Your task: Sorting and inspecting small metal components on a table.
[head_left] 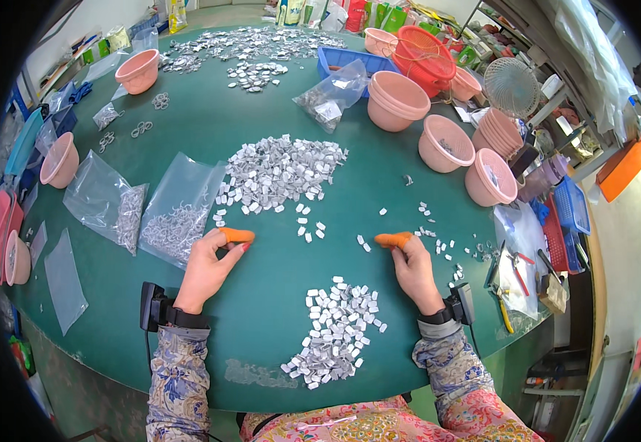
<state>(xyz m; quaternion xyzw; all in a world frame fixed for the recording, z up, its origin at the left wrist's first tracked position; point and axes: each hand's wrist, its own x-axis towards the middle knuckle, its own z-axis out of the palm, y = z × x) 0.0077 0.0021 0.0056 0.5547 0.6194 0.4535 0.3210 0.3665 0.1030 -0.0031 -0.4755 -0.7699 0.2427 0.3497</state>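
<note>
My left hand (210,267) is over the green table, an orange finger cot on its stretched index finger. Its thumb lies just below that finger, with a small gap and nothing visible between. My right hand (412,269) also wears an orange cot; its index finger points left, close to a few small white pieces (365,246). No held piece shows in it. A large heap of small white-and-grey tag-like pieces (284,173) lies beyond my hands. A smaller pile of the same pieces (335,331) lies nearer to me, between my forearms.
Clear plastic bags (180,221) with small pale parts lie at left. Pink baskets (398,103) and a blue tray (350,62) stand at back right. Pliers (519,272) and other tools are by the right edge. More pieces (254,46) cover the far end.
</note>
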